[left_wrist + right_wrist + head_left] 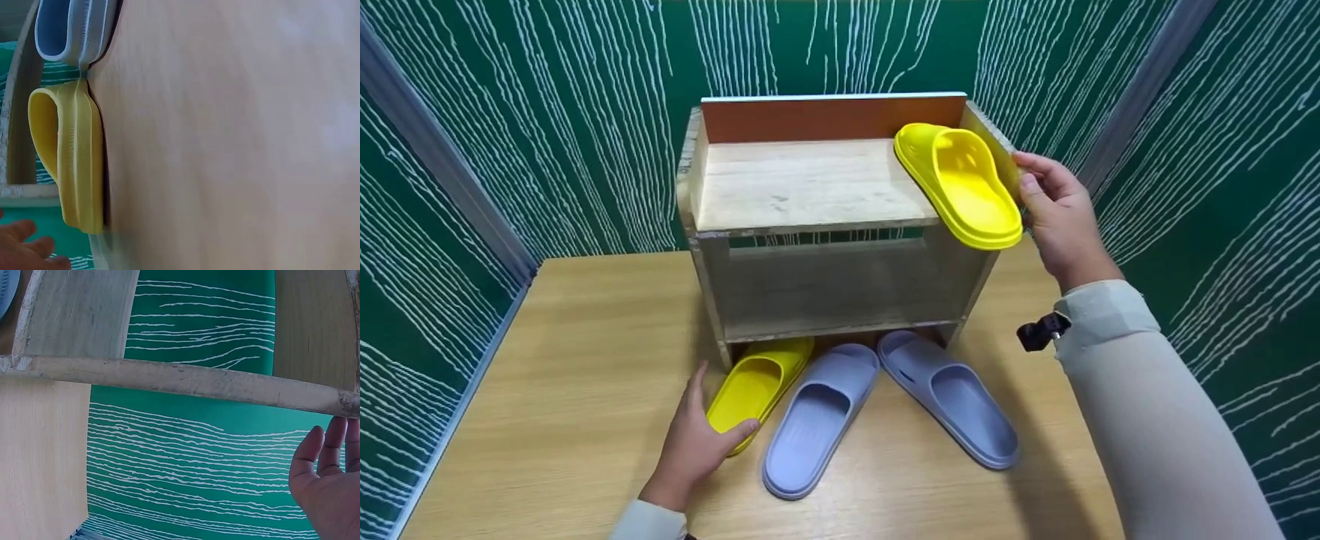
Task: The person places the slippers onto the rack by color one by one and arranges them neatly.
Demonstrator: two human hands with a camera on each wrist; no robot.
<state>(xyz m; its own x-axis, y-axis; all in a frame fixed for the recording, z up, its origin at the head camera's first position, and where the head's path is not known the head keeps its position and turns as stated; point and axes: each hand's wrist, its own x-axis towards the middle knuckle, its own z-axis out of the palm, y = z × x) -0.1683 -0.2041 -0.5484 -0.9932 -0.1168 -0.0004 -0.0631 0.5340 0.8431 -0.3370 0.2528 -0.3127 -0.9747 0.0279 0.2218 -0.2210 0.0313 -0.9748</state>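
Note:
A yellow slipper [979, 206] lies on the top shelf of a small wooden rack [810, 184], at its right end, heel sticking out past the front edge. Beside it is my right hand [1065, 221], fingertips right at the outer face of the rack's right side panel; the right wrist view shows them loosely bent below that panel. A second yellow slipper [744, 394] sits on the table, toe under the rack's left end. My left hand [695, 446] reaches around its heel with fingers spread, the thumb overlapping the heel's right edge. In the left wrist view, fingers [28, 242] appear apart from this slipper.
Two lilac-grey slippers stand on the wooden table [600, 360]: one slipper [810, 439] next to the yellow one, the other slipper [975, 412] angled to the right. Green walls [585, 120] with white streaks enclose the table at the back and sides.

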